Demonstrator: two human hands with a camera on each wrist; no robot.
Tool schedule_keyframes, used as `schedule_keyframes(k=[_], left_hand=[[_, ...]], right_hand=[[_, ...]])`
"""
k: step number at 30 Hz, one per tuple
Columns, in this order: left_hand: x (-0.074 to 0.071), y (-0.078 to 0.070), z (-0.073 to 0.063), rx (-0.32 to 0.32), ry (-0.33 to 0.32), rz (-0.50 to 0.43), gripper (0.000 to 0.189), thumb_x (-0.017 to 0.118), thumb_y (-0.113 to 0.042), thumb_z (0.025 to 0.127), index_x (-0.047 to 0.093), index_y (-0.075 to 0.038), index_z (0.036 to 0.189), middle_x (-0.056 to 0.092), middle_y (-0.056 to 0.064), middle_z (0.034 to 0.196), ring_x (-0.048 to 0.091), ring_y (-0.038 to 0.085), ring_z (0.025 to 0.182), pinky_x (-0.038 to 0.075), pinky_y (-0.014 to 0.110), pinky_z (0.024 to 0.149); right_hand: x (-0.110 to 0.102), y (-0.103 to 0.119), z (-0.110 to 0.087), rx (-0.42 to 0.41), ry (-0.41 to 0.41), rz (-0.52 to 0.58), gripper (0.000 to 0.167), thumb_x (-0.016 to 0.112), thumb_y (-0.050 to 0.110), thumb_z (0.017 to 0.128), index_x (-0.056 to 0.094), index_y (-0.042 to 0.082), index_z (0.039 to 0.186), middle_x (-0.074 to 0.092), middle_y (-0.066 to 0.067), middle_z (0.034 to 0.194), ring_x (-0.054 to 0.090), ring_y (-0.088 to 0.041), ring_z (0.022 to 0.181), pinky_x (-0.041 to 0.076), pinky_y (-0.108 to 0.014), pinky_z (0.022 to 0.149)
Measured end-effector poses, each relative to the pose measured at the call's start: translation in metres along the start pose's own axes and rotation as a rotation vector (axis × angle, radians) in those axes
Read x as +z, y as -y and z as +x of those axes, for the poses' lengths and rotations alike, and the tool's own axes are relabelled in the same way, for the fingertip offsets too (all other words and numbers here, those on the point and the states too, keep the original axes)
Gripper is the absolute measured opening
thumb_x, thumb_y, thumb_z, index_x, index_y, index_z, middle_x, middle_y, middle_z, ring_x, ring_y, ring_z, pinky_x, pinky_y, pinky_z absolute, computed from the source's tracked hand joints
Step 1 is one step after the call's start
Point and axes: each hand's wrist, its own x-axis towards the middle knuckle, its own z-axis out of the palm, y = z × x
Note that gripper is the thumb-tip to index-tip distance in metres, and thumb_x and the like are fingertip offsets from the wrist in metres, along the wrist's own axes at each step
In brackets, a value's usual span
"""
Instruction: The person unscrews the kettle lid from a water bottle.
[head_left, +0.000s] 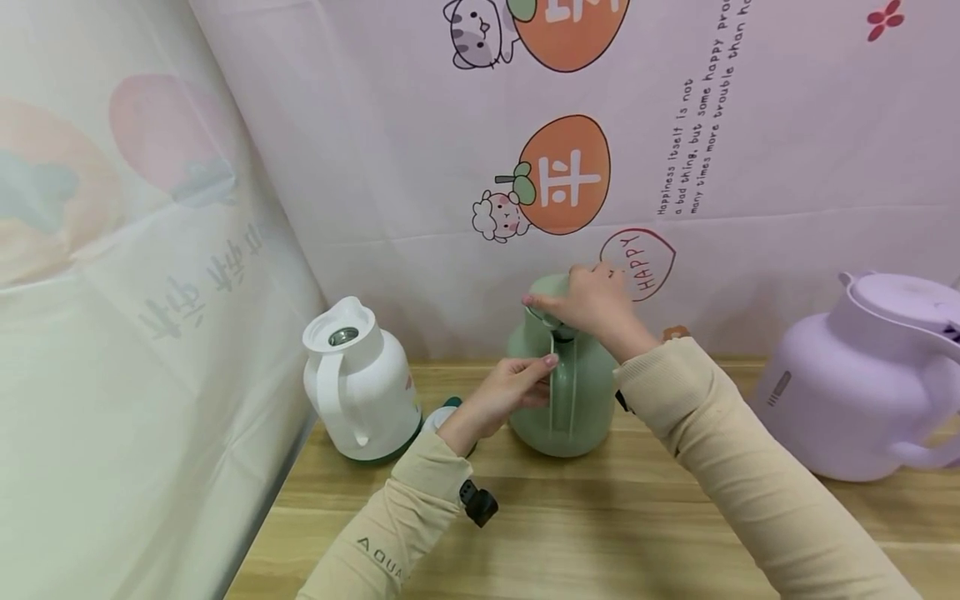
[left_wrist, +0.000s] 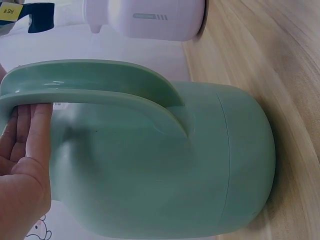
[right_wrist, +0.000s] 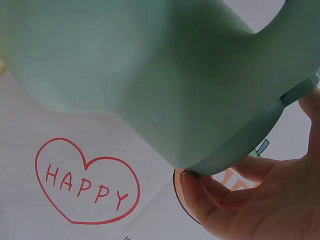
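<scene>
Green jug (head_left: 594,396): my left hand (head_left: 506,392) pinches its handle (head_left: 560,400) between thumb and fingers; fingers of my right hand (head_left: 602,302) grip the lid (head_left: 550,287).

On the wood-grain desk (head_left: 570,533) we see a white jug (head_left: 369,387), a half-hidden piece (head_left: 438,418), a green jug (head_left: 564,408) and a purple jug (head_left: 840,392).

White jug (head_left: 378,392) and lilac jug (head_left: 832,392) stand upright.
</scene>
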Motion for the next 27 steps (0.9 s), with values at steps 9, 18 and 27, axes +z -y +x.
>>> schedule_keyframes(k=[9, 18, 27], left_hand=[[0.0, 0.0, 0.002, -0.011, 0.002, -0.018, 0.046, 0.043, -0.033, 0.102, 0.058, 0.003, 0.126, 0.059, 0.02, 0.128, 0.061, 0.026, 0.115, 0.051, 0.038, 0.1], [-0.002, -0.002, 0.001, -0.024, 0.019, -0.029, 0.047, 0.042, -0.033, 0.103, 0.058, 0.004, 0.125, 0.059, 0.019, 0.129, 0.062, 0.023, 0.113, 0.051, 0.037, 0.1], [-0.005, -0.004, 0.0, -0.045, 0.055, -0.032, 0.046, 0.041, -0.033, 0.103, 0.057, 0.003, 0.128, 0.058, 0.021, 0.131, 0.06, 0.027, 0.118, 0.051, 0.037, 0.1]], right_hand=[[-0.001, 0.001, 0.002, 0.001, 0.041, 0.033, 0.089, 0.065, 0.056, 0.081, 0.037, -0.008, 0.137, 0.042, -0.036, 0.133, 0.037, -0.052, 0.126, 0.043, -0.059, 0.098], [-0.004, 0.0, 0.008, -0.031, 0.059, 0.093, 0.08, 0.069, 0.041, 0.08, 0.04, -0.008, 0.136, 0.052, -0.03, 0.126, 0.05, -0.043, 0.111, 0.049, -0.052, 0.091], [-0.004, -0.003, 0.01, -0.054, 0.078, 0.114, 0.082, 0.068, 0.039, 0.08, 0.036, -0.008, 0.14, 0.048, -0.031, 0.13, 0.049, -0.04, 0.109, 0.048, -0.052, 0.092]])
